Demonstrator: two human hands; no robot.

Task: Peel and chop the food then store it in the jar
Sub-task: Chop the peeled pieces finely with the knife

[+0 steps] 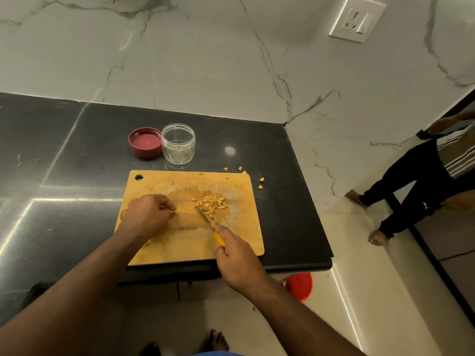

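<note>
Risk, as judged: small pale-yellow chopped food pieces (pixel 211 203), heaped loose at the centre-right of the rectangular wooden cutting board (pixel 190 242), may scatter off the far edge if swept briskly; a few stray bits (pixel 261 179) lie on the black stone counter (pixel 64 163) already. Clear round plastic jar (pixel 178 143), open and upright beyond the board, looks light and could tip; dark-red round lid (pixel 145 142) lies just beside it. Right hand (pixel 237 260), fingers curled round the yellow-handled knife (pixel 209 226), blade tip at the heap. Left hand (pixel 147 214), fingers curled under, knuckles on the board; whether it holds anything, cannot tell. Pieces short, dry-looking, uneven.
</note>
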